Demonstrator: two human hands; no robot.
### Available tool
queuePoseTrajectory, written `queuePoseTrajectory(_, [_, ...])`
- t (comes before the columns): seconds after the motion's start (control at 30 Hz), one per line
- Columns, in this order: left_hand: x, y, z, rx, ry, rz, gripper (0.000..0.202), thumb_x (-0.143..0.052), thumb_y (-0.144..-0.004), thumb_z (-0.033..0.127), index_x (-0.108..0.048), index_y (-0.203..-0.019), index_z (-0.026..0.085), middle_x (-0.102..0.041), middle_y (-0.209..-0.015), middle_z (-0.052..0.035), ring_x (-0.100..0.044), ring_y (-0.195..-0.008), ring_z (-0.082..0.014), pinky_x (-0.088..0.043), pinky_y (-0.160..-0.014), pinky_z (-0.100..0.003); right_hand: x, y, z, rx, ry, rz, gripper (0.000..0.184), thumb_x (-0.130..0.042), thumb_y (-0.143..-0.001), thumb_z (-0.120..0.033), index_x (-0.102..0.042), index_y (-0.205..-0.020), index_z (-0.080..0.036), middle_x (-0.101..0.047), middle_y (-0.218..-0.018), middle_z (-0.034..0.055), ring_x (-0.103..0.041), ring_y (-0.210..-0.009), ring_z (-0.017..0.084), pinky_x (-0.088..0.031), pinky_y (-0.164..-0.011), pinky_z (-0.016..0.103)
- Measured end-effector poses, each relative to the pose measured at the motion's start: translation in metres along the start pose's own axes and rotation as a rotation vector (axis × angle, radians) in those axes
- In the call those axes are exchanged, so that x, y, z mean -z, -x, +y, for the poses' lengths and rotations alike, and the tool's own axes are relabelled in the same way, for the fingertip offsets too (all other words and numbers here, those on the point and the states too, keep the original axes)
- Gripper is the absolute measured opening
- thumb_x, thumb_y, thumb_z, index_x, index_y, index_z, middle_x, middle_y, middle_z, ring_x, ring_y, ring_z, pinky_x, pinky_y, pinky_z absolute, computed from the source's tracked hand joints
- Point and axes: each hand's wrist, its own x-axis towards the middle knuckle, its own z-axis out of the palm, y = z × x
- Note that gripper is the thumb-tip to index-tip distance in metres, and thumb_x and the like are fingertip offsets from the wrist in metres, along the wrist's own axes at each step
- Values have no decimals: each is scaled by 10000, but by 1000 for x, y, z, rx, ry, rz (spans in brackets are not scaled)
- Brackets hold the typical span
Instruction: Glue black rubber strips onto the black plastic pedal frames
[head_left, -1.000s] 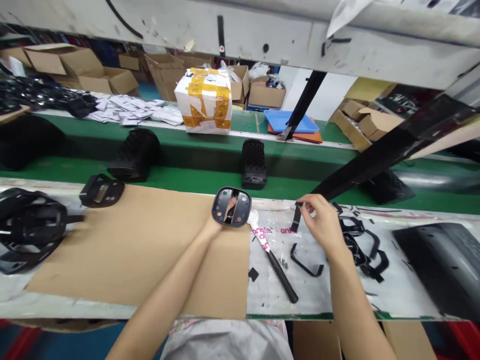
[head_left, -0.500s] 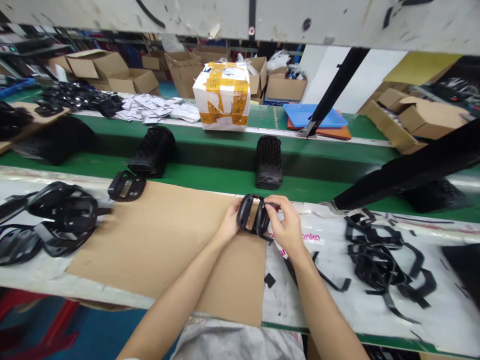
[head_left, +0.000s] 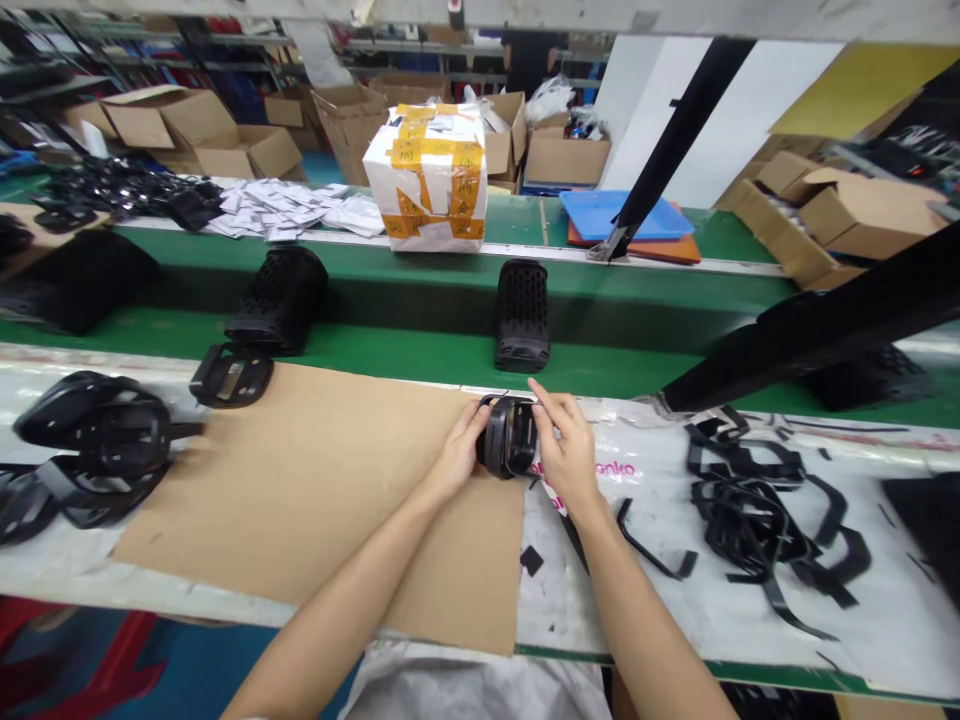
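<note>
A black plastic frame (head_left: 507, 436) with an open middle is held over the right part of a cardboard sheet (head_left: 322, 480), tilted on its side. My left hand (head_left: 460, 452) grips its left edge between thumb and fingers. At the frame's right side, my right hand (head_left: 568, 446) pinches the rim, its index finger pointing upward; a thin black strip there is partly hidden by the fingers. A similar black frame (head_left: 231, 376) lies at the sheet's top left corner. Loose black foam strips (head_left: 757, 520) are heaped to the right of my right hand.
More black frames (head_left: 112, 440) are piled at the left. Beyond the bench, perforated black housings (head_left: 523, 318) stand on the green conveyor (head_left: 420, 350). A taped white box (head_left: 431, 185) and a blue tray (head_left: 630, 222) sit farther back. A dark slanted post (head_left: 810, 330) crosses the right side.
The frame has been turned in my hands, so its side wall now faces me more. My right index finger has lifted upward. The view has shifted slightly.
</note>
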Motion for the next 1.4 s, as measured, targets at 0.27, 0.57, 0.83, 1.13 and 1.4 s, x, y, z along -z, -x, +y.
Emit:
queuePoseTrajectory(0.27, [-1,7,5,46,34,-120,639,-851,-733,616,-721,-1187,185,-783,-1139,-102,-733,-1052,-316,-601,-899,-394,-3,5,-6,-67,-26,173,115,-682,-1027,-280,-760,-1098,-235,-717,-918,28,-625,-678,174,-548,-686,327])
queuePoseTrajectory(0.57, [-3,8,5,81,26,-72,677,-870,-699,646,-719,-1179,193,-783,-1076,-94,-727,-1046,-306,-583,-767,-311,-4,4,-8,-17,-33,138,41,-674,-1009,-207,-673,-974,-231,-648,-839,2,-566,-648,159,-486,-642,313])
queuePoseTrajectory(0.83, [-1,7,4,1,-5,-208,447,-809,-809,437,-689,-1165,195,-703,-842,-7,-667,-767,-183,-529,-720,-258,-4,2,-6,-10,-63,119,87,-679,-1006,-234,-658,-922,-229,-641,-855,25,-576,-693,180,-482,-634,330])
queuePoseTrajectory(1.13, [-2,7,11,-89,-59,-55,242,-610,-703,257,-614,-941,215,-555,-732,50,-476,-627,-130,-441,-613,-238,-7,5,-4,-42,-85,55,84,-655,-1013,-256,-678,-935,-239,-651,-874,32,-587,-716,193,-490,-646,344])
queuePoseTrajectory(1.4, [-9,13,18,-50,25,-99,251,-626,-689,259,-568,-928,211,-472,-674,69,-392,-554,-98,-376,-556,-229,-5,10,1,-79,-309,-134,615,-612,-1025,-647,-508,-1492,-261,-515,-1489,152,-589,-1291,313,-535,-1050,481])
